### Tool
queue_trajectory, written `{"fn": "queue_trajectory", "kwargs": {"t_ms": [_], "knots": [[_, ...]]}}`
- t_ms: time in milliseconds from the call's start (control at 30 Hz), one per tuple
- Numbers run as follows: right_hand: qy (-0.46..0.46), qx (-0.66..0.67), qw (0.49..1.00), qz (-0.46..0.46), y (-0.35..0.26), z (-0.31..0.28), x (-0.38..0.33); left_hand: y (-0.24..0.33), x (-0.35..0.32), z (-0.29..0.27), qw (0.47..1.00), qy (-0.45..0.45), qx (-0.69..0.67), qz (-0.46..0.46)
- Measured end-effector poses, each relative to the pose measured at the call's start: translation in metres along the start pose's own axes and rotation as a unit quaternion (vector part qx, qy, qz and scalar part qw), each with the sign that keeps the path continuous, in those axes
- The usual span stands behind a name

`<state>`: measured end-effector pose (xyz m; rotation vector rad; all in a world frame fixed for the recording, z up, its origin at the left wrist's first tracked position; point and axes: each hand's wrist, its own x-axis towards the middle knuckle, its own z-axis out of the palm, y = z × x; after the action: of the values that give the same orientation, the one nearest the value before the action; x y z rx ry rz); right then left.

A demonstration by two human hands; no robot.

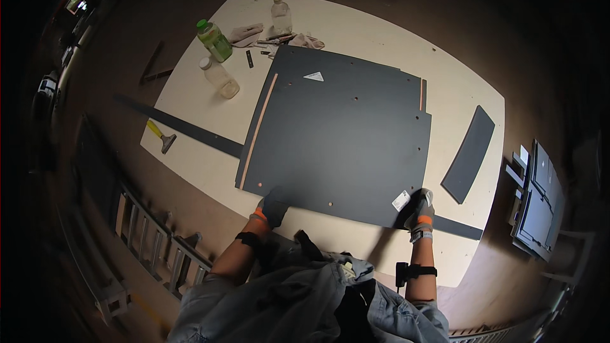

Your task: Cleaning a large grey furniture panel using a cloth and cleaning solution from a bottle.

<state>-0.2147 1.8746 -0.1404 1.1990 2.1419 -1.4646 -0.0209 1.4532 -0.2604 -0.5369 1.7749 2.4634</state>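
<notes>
My left hand [273, 208] and right hand [422, 209] meet the panel [343, 140] by its near corners; I cannot tell whether either pinches it. It lies mid-tabletop [460, 82], close to the near edge. I'd move both sides evenly, minding the bottles [215, 42] by the far-left corner.

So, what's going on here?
A person has the left hand at the near edge of a big dark panel, toward its left, and the right hand at its near right corner, by a white label. Whether either hand grips it is unclear. A smaller dark board lies to the right on the table.
</notes>
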Motion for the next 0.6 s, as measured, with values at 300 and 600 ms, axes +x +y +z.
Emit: {"fn": "queue_trajectory", "kwargs": {"t_ms": [300, 600], "knots": [[-0.015, 0.086, 0.996, 0.022, 0.001, 0.010, -0.010, 0.028, 0.055, 0.008, 0.894, 0.113, -0.381, -0.206], [-0.117, 0.283, 0.946, 0.104, 0.026, 0.020, -0.020, 0.092, 0.084, -0.003, 0.917, 0.155, -0.257, -0.262]]}}
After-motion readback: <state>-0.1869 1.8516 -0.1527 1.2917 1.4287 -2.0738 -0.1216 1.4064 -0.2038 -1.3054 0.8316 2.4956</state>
